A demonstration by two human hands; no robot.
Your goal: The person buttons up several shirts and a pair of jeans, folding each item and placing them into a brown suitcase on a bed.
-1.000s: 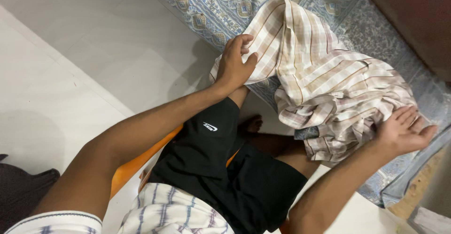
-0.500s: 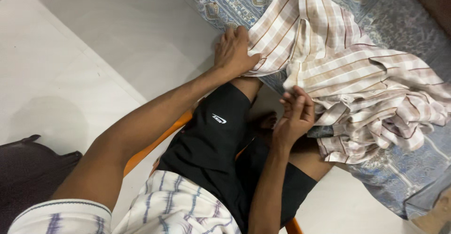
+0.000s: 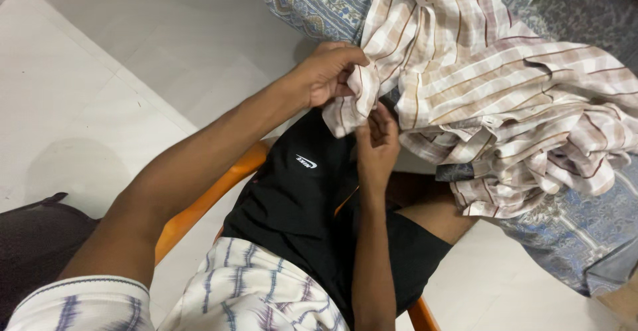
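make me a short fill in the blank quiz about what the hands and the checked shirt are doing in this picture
1. The left hand grips a bunched edge of the checked ____.
2. The right hand touches the shirt just ____ the left hand.
3. Most of the shirt lies on a blue patterned ____.
4. The person sits on an ____ chair in black shorts.

Missing words: shirt; below; bedsheet; orange
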